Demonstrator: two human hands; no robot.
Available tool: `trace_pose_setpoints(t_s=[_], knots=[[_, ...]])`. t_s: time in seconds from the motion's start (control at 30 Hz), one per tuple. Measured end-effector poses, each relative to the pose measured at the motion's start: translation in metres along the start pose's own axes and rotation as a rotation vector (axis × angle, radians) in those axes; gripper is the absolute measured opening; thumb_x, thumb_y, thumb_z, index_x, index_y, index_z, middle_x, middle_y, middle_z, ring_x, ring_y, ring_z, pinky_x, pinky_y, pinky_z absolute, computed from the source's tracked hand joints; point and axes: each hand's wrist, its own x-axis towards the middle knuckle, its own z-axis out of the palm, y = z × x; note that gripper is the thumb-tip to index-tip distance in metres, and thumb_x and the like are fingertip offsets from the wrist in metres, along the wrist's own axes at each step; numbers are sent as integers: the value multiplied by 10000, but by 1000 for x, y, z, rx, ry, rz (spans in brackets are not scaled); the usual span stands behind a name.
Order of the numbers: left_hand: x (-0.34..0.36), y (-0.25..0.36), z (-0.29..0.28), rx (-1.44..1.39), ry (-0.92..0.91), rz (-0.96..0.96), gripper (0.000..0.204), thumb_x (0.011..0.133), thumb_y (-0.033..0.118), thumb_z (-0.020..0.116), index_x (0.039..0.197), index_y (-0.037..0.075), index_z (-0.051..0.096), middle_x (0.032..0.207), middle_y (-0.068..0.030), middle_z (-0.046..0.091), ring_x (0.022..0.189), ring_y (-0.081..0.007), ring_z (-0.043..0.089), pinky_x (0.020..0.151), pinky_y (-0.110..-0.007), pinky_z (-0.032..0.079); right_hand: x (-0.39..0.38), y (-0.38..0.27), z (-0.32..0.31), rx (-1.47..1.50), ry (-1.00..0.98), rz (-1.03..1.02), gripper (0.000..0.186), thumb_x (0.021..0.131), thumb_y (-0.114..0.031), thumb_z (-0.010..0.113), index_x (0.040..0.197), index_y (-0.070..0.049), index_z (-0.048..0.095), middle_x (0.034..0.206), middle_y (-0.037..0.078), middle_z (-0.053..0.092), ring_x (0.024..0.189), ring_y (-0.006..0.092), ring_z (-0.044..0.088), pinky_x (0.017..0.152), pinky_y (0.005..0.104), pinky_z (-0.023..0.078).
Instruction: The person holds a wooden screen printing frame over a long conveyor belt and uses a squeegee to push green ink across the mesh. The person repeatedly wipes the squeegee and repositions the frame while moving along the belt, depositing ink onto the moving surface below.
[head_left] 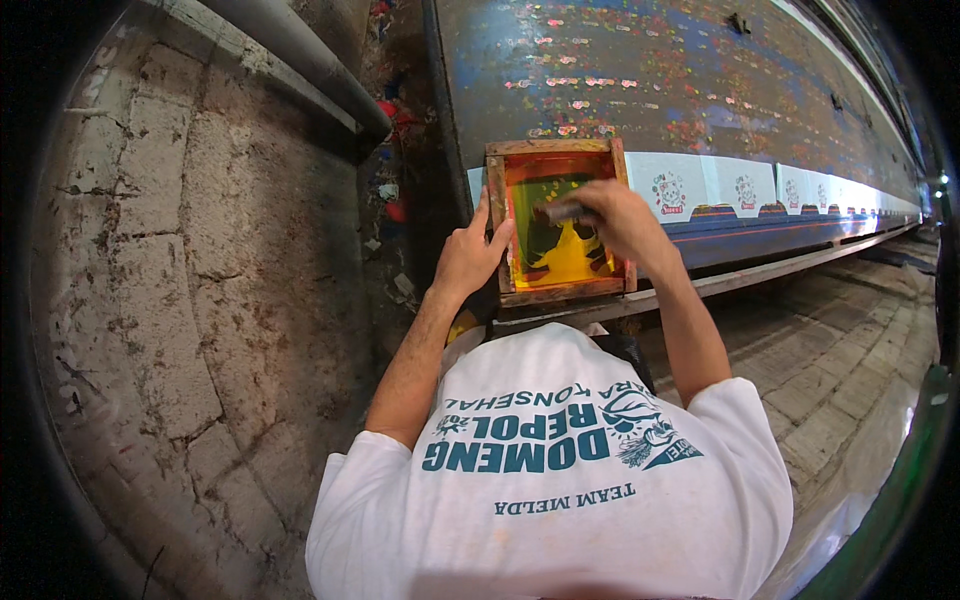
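A wooden screen-printing frame [560, 292] lies at the near left end of a long table. Yellow ink [566, 258] is pooled and smeared on its mesh. My left hand [470, 252] grips the frame's left rail, with the fingers along the outside and the thumb on the inner side. Over the mesh, my right hand [622, 218] is closed round a small dark squeegee [562, 211], tilted above the ink. My right fingers partly hide the squeegee and the far right of the mesh.
White printed sheets [745, 186] run in a row along the table's near edge, to the right of the frame. The tabletop [600, 60] is spotted with coloured ink. A worn stone floor [160, 260] and a grey pipe [300, 60] are at the left.
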Motion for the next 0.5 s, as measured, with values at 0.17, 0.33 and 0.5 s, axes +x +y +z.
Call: trace_pose_setpoints(t_s=[0.17, 0.33, 0.5], knots=[[2, 9, -4, 101, -16, 31, 862, 1172, 484, 539, 1802, -4, 210, 857, -294, 799, 808, -458, 820, 802, -558, 664, 41, 18, 4, -35, 158, -2, 409, 889, 69, 752, 1279, -39, 806, 1183, 179, 803, 1170, 438, 718, 1080, 506, 570], [6, 11, 0, 169, -21, 38, 877, 1168, 451, 543, 1765, -94, 202, 911, -341, 793, 854, -504, 813, 822, -581, 663, -8, -3, 19, -52, 103, 121, 481, 875, 100, 733, 1322, -62, 797, 1266, 159, 790, 1258, 404, 700, 1106, 499, 566], [11, 14, 5, 175, -2, 20, 985, 1093, 458, 636, 1751, -112, 175, 958, -365, 794, 911, -533, 805, 874, -591, 658, -67, -34, 43, -79, 104, 187, 655, 817, 168, 720, 1404, -119, 769, 1423, 91, 744, 1345, 355, 657, 1164, 464, 562]])
